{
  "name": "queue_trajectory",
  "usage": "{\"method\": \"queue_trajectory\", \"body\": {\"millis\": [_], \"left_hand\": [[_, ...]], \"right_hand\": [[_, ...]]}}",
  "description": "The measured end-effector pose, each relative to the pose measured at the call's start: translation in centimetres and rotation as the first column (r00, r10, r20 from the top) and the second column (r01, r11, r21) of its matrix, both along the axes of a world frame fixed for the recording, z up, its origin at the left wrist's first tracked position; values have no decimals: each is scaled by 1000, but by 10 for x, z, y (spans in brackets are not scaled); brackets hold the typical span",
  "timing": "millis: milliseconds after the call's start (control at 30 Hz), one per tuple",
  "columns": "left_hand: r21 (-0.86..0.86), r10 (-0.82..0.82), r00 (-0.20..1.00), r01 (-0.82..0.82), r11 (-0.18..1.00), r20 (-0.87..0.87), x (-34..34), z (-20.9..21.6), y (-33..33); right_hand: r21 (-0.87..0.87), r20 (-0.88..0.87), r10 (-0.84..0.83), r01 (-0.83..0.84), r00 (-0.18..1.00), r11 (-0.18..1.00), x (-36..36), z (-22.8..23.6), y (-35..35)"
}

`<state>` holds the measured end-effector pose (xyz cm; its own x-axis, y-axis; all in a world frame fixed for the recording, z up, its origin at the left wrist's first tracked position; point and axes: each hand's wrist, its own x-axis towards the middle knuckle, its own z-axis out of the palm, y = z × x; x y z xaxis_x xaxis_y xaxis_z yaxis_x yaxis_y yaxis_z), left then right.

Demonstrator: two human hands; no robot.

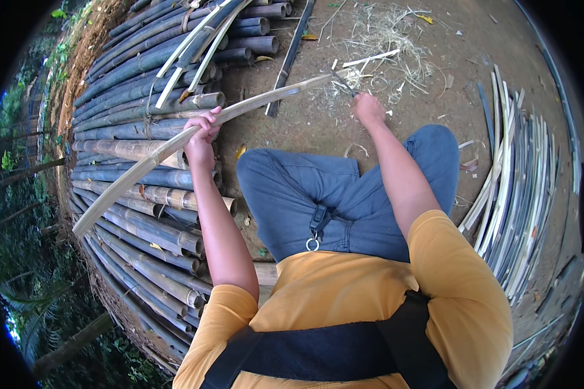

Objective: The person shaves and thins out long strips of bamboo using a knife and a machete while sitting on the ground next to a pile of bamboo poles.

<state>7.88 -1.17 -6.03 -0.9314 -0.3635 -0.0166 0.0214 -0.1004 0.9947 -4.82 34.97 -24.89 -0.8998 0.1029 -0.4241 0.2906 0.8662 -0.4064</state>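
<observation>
A long pale split bamboo strip (131,179) runs slantwise from the lower left to the upper middle. My left hand (202,137) is closed around it near its middle, above the stacked poles. My right hand (370,109) grips a knife (345,85), its handle mostly hidden by the fingers. The knife's thin dark blade points up and left, at the strip's far end; whether it touches the strip I cannot tell. Fine curled bamboo shavings (399,48) lie on the ground just beyond my right hand.
Stacked bamboo poles (130,152) fill the left side, with several split strips (198,48) on top. A dark bamboo piece (291,58) lies on the dirt ahead. Thin strips (516,194) are bundled at my right. My bent legs (292,194) are in front of me.
</observation>
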Motion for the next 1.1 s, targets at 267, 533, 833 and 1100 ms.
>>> {"method": "queue_trajectory", "body": {"millis": [267,533,833,1100], "left_hand": [[-11,32,999,-32,999,-1,5,-3,-3],[44,49,999,-48,998,-4,-4,4,7],[43,85,996,-84,995,-14,1,-4,2],[124,145,989,-141,982,-16,2,-17,-9]], "right_hand": [[-77,-34,39,-41,999,996,18,32,-21],[-41,-12,-102,101,995,994,6,-31,16],[-177,-72,80,-92,994,980,31,4,-32],[-37,-59,-16,14,998,999,4,-36,-18]]}}
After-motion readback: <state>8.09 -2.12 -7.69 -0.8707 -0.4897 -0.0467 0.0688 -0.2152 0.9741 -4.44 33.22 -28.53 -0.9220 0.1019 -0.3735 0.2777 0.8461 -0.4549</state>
